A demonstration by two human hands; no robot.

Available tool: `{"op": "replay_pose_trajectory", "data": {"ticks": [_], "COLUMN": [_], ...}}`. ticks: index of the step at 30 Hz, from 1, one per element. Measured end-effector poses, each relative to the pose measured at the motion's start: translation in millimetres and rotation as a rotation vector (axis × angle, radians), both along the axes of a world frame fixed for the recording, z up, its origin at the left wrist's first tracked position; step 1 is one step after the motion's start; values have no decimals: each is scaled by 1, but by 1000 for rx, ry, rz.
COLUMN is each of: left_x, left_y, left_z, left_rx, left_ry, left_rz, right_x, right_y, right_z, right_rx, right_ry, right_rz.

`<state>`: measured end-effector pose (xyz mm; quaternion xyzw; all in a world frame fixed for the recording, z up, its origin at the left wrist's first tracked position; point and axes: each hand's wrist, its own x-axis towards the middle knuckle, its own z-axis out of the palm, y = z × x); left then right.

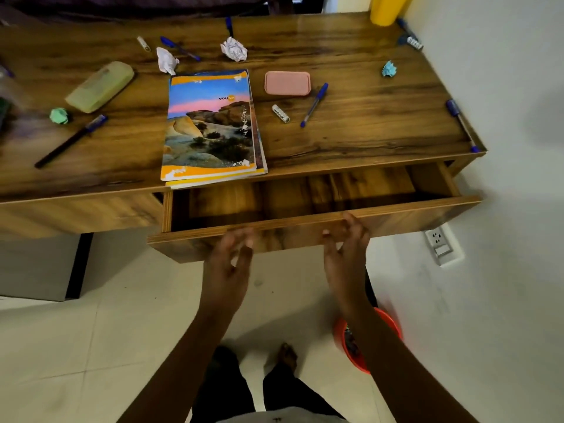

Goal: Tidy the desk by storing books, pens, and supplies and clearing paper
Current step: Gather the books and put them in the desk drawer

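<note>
Left grip [227, 267] and right grip [346, 254] are hovering empty, seemingly off the open drawer [305, 236]; books [210, 126] are awaiting lifting in

yellow container [387, 9] cut off by top edge; clear thing [7, 96] at left end of the counter [366, 126] blurred and cropped, can't tell what it is. red bin [390, 326] on the floor [122, 331] half hidden behind the right forearm [378, 340], contents unreadable. left hand [227, 267] and right hand [346, 254] blurred at the fingers; back of the drawer [427, 215] hidden under the counter.
</note>
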<state>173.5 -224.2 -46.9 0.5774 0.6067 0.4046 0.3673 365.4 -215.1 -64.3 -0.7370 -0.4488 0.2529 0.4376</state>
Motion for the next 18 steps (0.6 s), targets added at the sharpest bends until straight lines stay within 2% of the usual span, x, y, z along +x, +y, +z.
{"op": "replay_pose_trajectory", "data": {"ticks": [2,3,4,9,18], "left_x": [3,3,3,-5,-4], "left_y": [4,8,11,6,-36], "left_z": [-9,-17,-22,-54,-41], "left_rx": [266,280,256,269,235], "left_ry": [599,764,855,1032,994], "left_rz": [-134,-145,-148,-205,-225], "right_x": [-6,-8,-11,-13,-18], "right_y": [-4,-2,-1,-1,-44], "right_z": [-9,-17,-24,-35,-19], "right_rx": [29,21,-1,-97,-124], "right_ry": [-526,-683,-752,-881,-883], "right_rz": [167,259,328,411,332]}}
